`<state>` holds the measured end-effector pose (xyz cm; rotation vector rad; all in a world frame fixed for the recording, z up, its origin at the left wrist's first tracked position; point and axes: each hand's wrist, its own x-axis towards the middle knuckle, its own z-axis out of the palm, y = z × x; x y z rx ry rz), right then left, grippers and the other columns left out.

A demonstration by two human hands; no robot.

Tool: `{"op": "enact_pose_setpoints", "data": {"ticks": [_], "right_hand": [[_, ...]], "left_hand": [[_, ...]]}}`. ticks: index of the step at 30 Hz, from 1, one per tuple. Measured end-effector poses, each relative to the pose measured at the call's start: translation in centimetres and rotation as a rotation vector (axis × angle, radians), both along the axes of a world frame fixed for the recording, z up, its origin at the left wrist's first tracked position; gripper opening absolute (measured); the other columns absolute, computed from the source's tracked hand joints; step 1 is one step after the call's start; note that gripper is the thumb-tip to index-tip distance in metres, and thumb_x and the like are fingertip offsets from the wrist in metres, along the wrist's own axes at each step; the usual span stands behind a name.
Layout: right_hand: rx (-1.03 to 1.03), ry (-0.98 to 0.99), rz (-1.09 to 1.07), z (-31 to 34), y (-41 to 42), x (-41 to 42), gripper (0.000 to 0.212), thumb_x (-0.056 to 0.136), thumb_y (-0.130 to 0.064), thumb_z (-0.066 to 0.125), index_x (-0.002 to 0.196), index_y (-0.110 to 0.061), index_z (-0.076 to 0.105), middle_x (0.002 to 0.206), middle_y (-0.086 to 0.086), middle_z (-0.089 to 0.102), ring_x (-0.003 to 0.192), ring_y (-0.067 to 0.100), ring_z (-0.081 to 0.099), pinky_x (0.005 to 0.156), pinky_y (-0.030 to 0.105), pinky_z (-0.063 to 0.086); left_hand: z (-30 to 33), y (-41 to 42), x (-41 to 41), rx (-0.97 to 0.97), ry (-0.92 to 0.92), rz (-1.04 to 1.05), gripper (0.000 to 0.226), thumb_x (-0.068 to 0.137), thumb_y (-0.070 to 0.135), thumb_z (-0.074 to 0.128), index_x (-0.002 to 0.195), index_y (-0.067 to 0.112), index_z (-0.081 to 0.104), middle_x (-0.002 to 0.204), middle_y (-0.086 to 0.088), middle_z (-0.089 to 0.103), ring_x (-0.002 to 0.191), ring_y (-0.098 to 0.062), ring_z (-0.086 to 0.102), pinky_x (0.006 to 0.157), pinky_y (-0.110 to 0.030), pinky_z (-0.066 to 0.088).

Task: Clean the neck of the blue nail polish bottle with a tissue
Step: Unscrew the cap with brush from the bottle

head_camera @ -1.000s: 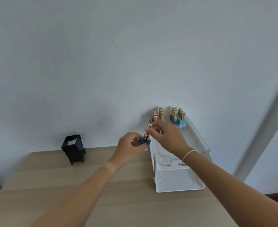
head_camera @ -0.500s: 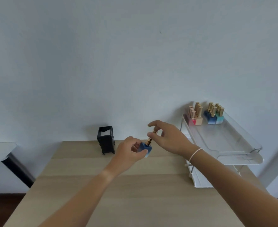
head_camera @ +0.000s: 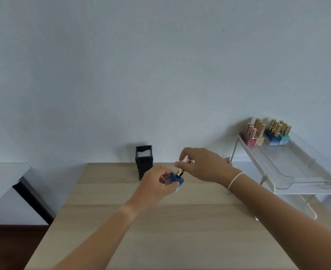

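The left hand [head_camera: 156, 184] grips the blue bottle [head_camera: 175, 180] above the table [head_camera: 160, 230]; the right hand [head_camera: 201, 164] pinches its gold cap [head_camera: 184, 168]. Opening step, I think; next needs a tissue from the black holder [head_camera: 144, 159].

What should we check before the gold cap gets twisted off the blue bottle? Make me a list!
1. Left hand holds the blue nail polish bottle: ok.
2. Right hand has its fingertips on the gold cap: ok.
3. Bottle is above the wooden table: ok.
4. Bottle upright: not ok, it tilts.
5. Tissue ready in a hand: not ok, none held.
6. Tissues in the black holder: cannot tell; something white shows.
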<state>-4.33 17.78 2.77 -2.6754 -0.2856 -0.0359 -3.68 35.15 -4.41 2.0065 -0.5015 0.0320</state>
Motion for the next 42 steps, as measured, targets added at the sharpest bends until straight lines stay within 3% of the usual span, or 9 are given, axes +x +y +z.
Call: {"op": "enact_pose_setpoints", "data": {"ticks": [2, 5, 8, 15, 18, 22, 25, 34, 42], "right_hand": [[-0.044, 0.014, 0.001, 0.1, 0.4, 0.3, 0.032, 0.088, -0.047, 0.049, 0.092, -0.018, 0.062, 0.073, -0.009, 0.055, 0.066, 0.008, 0.051, 0.056, 0.023, 0.038], [0.024, 0.046, 0.102, 0.5, 0.4, 0.6, 0.014, 0.089, -0.029, 0.052, 0.089, -0.02, 0.062, 0.092, -0.004, 0.062, 0.08, 0.01, 0.054, 0.07, 0.024, 0.043], [0.081, 0.05, 0.187, 0.9, 0.6, 0.8, 0.011, 0.087, -0.019, 0.054, 0.087, -0.028, 0.059, 0.096, -0.007, 0.056, 0.078, 0.003, 0.049, 0.068, 0.014, 0.035], [0.013, 0.075, 0.08, 0.9, 1.4, 0.9, 0.029, 0.084, -0.05, 0.052, 0.099, -0.027, 0.06, 0.092, -0.009, 0.06, 0.084, 0.01, 0.056, 0.072, 0.026, 0.044], [-0.024, 0.052, 0.094, 1.0, 1.8, 0.9, 0.022, 0.088, -0.04, 0.051, 0.091, -0.022, 0.063, 0.092, -0.003, 0.065, 0.081, 0.015, 0.057, 0.071, 0.028, 0.045], [0.008, 0.024, 0.164, 1.7, 1.5, 0.9, 0.01, 0.089, -0.026, 0.052, 0.091, -0.025, 0.062, 0.095, -0.009, 0.06, 0.074, 0.001, 0.049, 0.072, 0.023, 0.039], [0.003, 0.003, 0.158, 2.0, 1.0, 1.1, 0.012, 0.088, -0.026, 0.053, 0.097, -0.027, 0.062, 0.098, -0.01, 0.058, 0.071, -0.002, 0.046, 0.073, 0.023, 0.037], [0.0, -0.035, 0.138, 2.1, 0.1, 1.0, 0.008, 0.089, -0.027, 0.054, 0.093, -0.028, 0.06, 0.099, -0.01, 0.059, 0.069, 0.0, 0.046, 0.065, 0.019, 0.037], [0.004, -0.06, 0.119, 2.1, -0.1, 0.8, 0.007, 0.089, -0.028, 0.053, 0.092, -0.029, 0.059, 0.097, -0.012, 0.058, 0.068, 0.0, 0.047, 0.064, 0.018, 0.036]], "left_hand": [[0.1, 0.3, 0.3, -0.001, -0.004, -0.004, 0.014, 0.067, 0.03, 0.068, 0.078, 0.037, 0.062, 0.082, 0.011, 0.057, 0.073, -0.005, 0.058, 0.065, -0.011, 0.046], [0.2, 0.6, 0.5, -0.003, -0.004, -0.001, 0.018, 0.07, 0.025, 0.07, 0.078, 0.038, 0.061, 0.083, 0.012, 0.056, 0.074, -0.006, 0.058, 0.065, -0.01, 0.045], [0.4, 1.0, 0.6, -0.041, -0.001, -0.004, 0.017, 0.07, 0.024, 0.07, 0.077, 0.037, 0.062, 0.082, 0.013, 0.056, 0.071, -0.001, 0.057, 0.063, -0.009, 0.045], [0.2, 1.8, 0.5, -0.062, 0.001, 0.0, 0.015, 0.071, 0.017, 0.07, 0.082, 0.027, 0.065, 0.081, 0.012, 0.056, 0.07, 0.001, 0.057, 0.062, -0.009, 0.045], [0.1, 1.8, 0.5, -0.065, 0.019, 0.009, 0.018, 0.072, 0.019, 0.07, 0.081, 0.032, 0.064, 0.081, 0.013, 0.055, 0.071, -0.001, 0.058, 0.061, -0.01, 0.045], [0.1, 1.8, 0.6, -0.063, 0.019, 0.006, 0.016, 0.071, 0.02, 0.07, 0.083, 0.029, 0.065, 0.082, 0.011, 0.056, 0.07, 0.0, 0.057, 0.061, -0.009, 0.045], [0.1, 1.8, 0.6, -0.06, 0.023, 0.022, 0.015, 0.071, 0.019, 0.071, 0.085, 0.023, 0.067, 0.081, 0.011, 0.056, 0.068, 0.0, 0.057, 0.06, -0.01, 0.045], [-0.1, 1.6, 0.4, -0.042, 0.024, 0.036, 0.017, 0.072, 0.02, 0.07, 0.08, 0.034, 0.063, 0.083, 0.008, 0.056, 0.075, -0.014, 0.061, 0.06, -0.011, 0.046], [-0.3, 1.7, 0.4, -0.044, 0.018, 0.048, 0.015, 0.072, 0.018, 0.071, 0.084, 0.022, 0.066, 0.081, 0.01, 0.056, 0.073, -0.011, 0.06, 0.061, -0.011, 0.046]]}}
